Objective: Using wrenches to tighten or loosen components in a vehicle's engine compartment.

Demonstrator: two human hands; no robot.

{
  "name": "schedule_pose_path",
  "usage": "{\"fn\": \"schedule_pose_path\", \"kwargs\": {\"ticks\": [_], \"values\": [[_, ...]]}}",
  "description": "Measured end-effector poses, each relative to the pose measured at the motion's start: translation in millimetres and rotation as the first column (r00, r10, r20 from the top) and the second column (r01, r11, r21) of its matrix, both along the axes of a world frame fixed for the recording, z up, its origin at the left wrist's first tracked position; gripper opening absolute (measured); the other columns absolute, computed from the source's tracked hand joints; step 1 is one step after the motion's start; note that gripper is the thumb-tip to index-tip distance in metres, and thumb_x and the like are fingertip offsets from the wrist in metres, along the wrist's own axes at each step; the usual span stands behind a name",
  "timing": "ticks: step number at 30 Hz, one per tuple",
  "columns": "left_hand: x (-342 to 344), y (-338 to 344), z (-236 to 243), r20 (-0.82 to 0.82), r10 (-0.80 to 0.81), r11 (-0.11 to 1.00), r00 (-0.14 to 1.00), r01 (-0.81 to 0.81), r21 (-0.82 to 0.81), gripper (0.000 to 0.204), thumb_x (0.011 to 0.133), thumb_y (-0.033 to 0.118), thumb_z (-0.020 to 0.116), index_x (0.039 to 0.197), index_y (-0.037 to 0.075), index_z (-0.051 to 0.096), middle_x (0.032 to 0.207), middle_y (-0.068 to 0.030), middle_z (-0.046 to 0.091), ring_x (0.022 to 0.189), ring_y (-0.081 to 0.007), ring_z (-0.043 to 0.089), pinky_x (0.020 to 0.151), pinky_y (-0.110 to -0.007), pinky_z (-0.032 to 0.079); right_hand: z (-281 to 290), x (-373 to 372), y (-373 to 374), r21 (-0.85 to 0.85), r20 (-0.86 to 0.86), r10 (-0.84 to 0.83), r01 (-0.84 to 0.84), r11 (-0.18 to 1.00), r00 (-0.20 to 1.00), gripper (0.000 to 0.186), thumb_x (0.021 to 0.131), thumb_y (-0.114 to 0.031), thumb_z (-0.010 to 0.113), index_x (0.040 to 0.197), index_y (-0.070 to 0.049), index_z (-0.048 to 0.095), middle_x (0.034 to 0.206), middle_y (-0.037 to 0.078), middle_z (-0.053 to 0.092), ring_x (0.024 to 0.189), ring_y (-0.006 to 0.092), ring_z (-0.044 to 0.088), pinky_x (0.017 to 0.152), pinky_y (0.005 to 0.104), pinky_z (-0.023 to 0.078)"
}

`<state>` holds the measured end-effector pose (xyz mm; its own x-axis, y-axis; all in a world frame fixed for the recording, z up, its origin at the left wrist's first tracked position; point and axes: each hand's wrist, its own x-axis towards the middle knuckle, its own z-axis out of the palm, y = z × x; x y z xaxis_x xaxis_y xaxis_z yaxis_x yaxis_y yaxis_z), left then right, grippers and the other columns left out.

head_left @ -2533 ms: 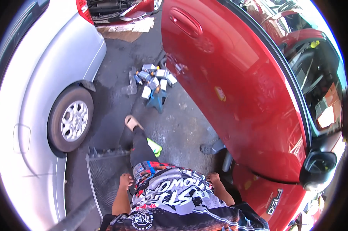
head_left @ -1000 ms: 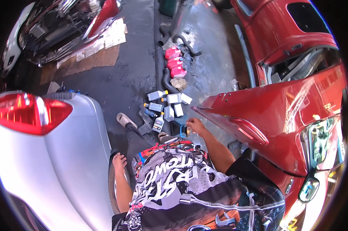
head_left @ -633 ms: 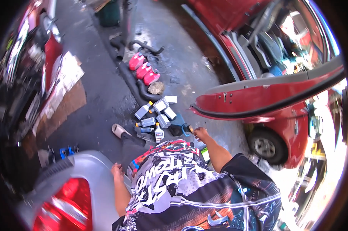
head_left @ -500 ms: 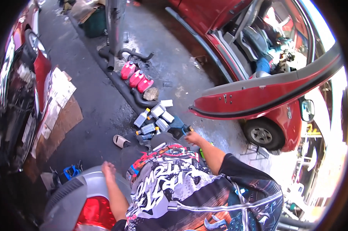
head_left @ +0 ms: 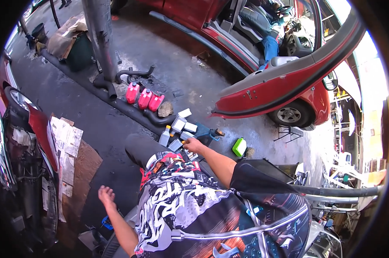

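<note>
My right hand [head_left: 193,146] hangs over a loose cluster of plastic bottles, its fingers curled; what they hold, if anything, is too small to make out. One grey bottle [head_left: 165,135] with a yellow-orange cap stands left of it. Another grey bottle [head_left: 175,145] lies closer, and a silver-grey one [head_left: 178,124] rests beyond. Just right of these is a blue, tray-like thing [head_left: 205,136] with a dark handle-like piece. Off to my left, my left hand [head_left: 106,195] is in the air with its fingers apart and nothing in them.
Three red jugs [head_left: 144,99] and a stone [head_left: 165,109] stand past the bottles, beside a black pipe [head_left: 132,112]. A green jug [head_left: 239,147] is at right. The red car's open door [head_left: 285,96] juts in; someone's legs [head_left: 270,47] show inside. Cardboard [head_left: 80,172] lies left.
My right hand has moved left from beside the blue thing to over the bottles. My left hand has swung outward, away from the grey car part. The whole view has turned.
</note>
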<state>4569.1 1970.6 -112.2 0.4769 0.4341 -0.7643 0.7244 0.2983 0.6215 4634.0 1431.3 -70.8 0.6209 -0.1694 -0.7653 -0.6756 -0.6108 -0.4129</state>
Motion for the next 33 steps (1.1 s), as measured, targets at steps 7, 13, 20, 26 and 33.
{"fn": "schedule_pose_path", "kwargs": {"ticks": [7,13,20,26,33], "values": [[-31,19,-10,-0.073,0.016,0.982,0.997,-0.029,-0.186,0.021,0.095,0.032,0.060,0.109,0.017,0.057,0.088,0.0007,0.061,0.073,-0.0158,0.060,0.061,-0.032,0.048,-16,42,31,-0.081,-0.204,-0.068,0.052,0.995,0.977,0.033,0.081,-0.023,0.063,0.104,-0.002,0.071,0.090,0.011,0.072,0.073,0.0238,0.071,0.057,0.0406,0.060],[-19,115,46,-0.114,0.194,0.980,0.974,-0.197,-0.019,0.027,0.094,0.030,0.059,0.116,0.016,0.057,0.097,-0.0025,0.061,0.081,-0.0178,0.060,0.070,-0.034,0.048,-33,172,107,-0.075,-0.018,-0.193,0.191,0.979,0.981,0.028,0.083,-0.027,0.069,0.097,-0.004,0.074,0.089,0.012,0.073,0.071,0.0229,0.071,0.058,0.0392,0.059],[87,146,24,-0.058,0.333,0.942,0.941,-0.335,-0.019,0.033,0.093,0.029,0.057,0.123,0.014,0.056,0.106,-0.0058,0.061,0.090,-0.0199,0.060,0.078,-0.037,0.048,5,336,251,0.058,0.332,0.097,-0.123,0.991,0.938,0.035,0.080,-0.024,0.070,0.109,-0.004,0.072,0.101,0.018,0.074,0.095,0.0329,0.071,0.086,0.0409,0.055],[151,194,7,0.017,0.217,0.975,0.976,-0.216,-0.043,0.040,0.091,0.028,0.058,0.129,0.017,0.054,0.118,-0.0063,0.061,0.097,-0.0200,0.060,0.081,-0.037,0.048,56,373,286,0.096,0.425,0.096,-0.150,0.984,0.900,0.036,0.082,-0.025,0.068,0.110,-0.002,0.070,0.106,0.018,0.072,0.101,0.0306,0.069,0.089,0.0405,0.054],[143,207,3,-0.098,-0.100,0.994,0.990,0.095,-0.054,0.029,0.086,0.014,0.060,0.115,0.009,0.062,0.088,-0.0077,0.066,0.074,-0.0202,0.065,0.060,-0.034,0.052,3,267,236,-0.082,0.287,-0.038,0.064,0.995,0.957,0.030,0.082,-0.027,0.066,0.094,-0.001,0.073,0.088,0.016,0.073,0.081,0.0286,0.070,0.076,0.0418,0.055]]}}
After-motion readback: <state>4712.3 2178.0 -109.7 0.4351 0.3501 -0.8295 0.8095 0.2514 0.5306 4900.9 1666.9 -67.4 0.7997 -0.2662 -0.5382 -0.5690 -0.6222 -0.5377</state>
